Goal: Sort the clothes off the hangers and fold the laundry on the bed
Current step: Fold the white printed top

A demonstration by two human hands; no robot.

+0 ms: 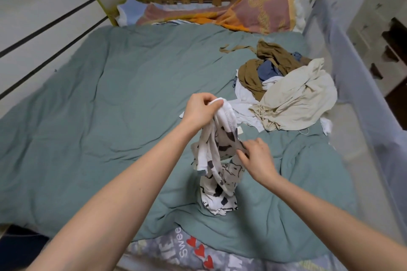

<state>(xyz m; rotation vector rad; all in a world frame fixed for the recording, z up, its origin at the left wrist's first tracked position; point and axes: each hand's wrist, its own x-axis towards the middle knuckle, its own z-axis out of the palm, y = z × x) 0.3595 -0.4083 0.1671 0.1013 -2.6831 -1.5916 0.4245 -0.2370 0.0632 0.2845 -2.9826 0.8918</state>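
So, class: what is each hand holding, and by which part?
Left hand grips the white black-patterned garment by its bunched top edge; right hand pinches its side fabric lower down.

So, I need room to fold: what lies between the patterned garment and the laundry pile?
Only bare green duvet, seen in the head view, separates the patterned garment from the laundry pile.

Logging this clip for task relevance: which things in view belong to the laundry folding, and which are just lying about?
Belongs to the job:
- patterned white garment, gripped by the left hand and pinched by the right hand
- unfolded clothes pile
- green quilt, the folding surface

Just lying about:
- pink blanket
- heart-print bedding
- bed rail
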